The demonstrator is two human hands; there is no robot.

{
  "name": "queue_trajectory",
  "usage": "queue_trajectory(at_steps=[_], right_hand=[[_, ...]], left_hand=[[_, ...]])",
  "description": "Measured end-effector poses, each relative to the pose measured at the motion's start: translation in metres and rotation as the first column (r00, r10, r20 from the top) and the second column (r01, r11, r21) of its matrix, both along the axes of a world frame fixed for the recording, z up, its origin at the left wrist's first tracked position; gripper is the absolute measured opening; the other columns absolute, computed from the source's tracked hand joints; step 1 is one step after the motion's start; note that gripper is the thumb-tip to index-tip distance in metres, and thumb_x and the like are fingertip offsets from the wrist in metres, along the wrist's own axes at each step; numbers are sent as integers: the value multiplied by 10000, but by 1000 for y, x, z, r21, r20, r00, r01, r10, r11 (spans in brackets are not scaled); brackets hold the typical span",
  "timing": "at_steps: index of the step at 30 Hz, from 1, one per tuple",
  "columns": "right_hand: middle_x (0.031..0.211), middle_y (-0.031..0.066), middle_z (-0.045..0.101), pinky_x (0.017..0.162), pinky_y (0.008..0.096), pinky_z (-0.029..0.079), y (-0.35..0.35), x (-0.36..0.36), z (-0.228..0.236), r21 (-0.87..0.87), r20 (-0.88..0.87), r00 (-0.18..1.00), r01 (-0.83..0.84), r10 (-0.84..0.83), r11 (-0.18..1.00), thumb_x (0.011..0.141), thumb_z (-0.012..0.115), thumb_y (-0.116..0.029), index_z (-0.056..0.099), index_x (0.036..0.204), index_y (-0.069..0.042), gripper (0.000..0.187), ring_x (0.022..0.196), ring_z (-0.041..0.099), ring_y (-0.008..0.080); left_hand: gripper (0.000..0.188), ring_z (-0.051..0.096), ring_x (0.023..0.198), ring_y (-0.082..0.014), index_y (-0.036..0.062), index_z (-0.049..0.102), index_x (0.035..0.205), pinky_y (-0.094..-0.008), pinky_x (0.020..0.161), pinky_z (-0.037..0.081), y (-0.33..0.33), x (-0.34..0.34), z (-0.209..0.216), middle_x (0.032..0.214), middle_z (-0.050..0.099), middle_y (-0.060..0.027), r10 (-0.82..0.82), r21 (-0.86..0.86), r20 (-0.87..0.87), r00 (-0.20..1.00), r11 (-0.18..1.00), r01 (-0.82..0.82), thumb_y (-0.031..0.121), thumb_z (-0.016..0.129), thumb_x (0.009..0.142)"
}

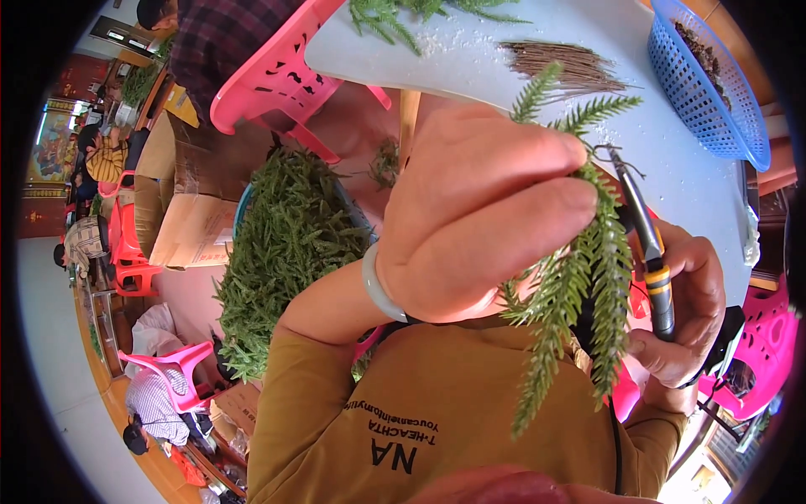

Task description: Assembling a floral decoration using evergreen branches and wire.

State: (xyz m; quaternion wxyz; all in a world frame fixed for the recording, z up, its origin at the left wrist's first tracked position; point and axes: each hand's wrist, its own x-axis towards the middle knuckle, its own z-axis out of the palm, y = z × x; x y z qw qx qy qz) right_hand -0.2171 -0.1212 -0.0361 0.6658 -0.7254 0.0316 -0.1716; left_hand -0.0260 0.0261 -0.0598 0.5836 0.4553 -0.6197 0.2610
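Observation:
Pinched between the thumb and fingers of my left hand (483,214) is a green artificial pine sprig (609,290), whose needle-covered branches hang down and also stick up past the fingers. My right hand (693,286) grips a pair of pliers (659,290) with black and yellow handles. The jaws of the pliers point up, at the thin wire ends by the sprig's top, close to my left fingertips. Whether the jaws are closed on the wire I cannot tell. A pale bangle (375,281) circles my left wrist.
A pale table (470,67) carries a bundle of thin brown stems (567,67), loose green sprigs (411,17) and a blue basket (714,101). To the left stand a heaped tub of greenery (290,252), a cardboard box (193,227) and a pink chair (269,76). Other people sit farther off.

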Motion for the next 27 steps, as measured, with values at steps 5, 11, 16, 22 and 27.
queue_trajectory(at_steps=[5, 11, 16, 22, 27], right_hand=[[1102, 219, 510, 902, 338, 339, 9, 3, -6, 100, 46, 999, -6, 2, 995, 534, 787, -84, 437, 956, -32, 550, 1008, 495, 236], [1099, 225, 521, 897, 348, 351, 12, 7, -13, 163, 43, 999, 17, -24, 987, 552, 774, -42, 438, 956, -30, 526, 989, 510, 238], [1115, 231, 520, 896, 351, 367, 7, 8, -18, 107, 106, 993, -56, 45, 993, 583, 749, 18, 437, 958, -29, 491, 997, 520, 240], [1137, 240, 513, 905, 354, 371, 2, 8, -23, 83, 117, 991, -69, 59, 994, 599, 735, 57, 426, 970, -27, 490, 1016, 525, 244], [1138, 243, 512, 896, 346, 389, -3, 9, -25, 12, 125, 992, -15, 13, 1000, 592, 739, 67, 417, 985, -26, 517, 1025, 525, 246]], left_hand=[[285, 533, 720, -229, 14, 564, 968, -331, 598, 436, -4, 1, -1, 984, 569, -152, 111, -109, 142, 984, 989, -96, 67, 632, 696], [282, 524, 713, -226, 21, 559, 961, -334, 591, 434, -2, 1, -1, 991, 565, -144, 167, -118, 213, 963, 982, -144, 68, 635, 694], [332, 549, 749, -253, 33, 538, 991, -358, 629, 461, 6, -1, 2, 1012, 557, -154, 136, 2, 137, 981, 990, -138, 43, 669, 686], [377, 602, 788, -308, 22, 497, 992, -388, 679, 521, 8, -1, 6, 941, 577, -165, 108, 113, 90, 990, 987, -118, 35, 720, 688], [230, 547, 639, -224, 8, 564, 957, -332, 550, 444, -9, -2, 10, 825, 595, -121, 22, -1, -13, 1000, 1000, -22, -5, 617, 732]])
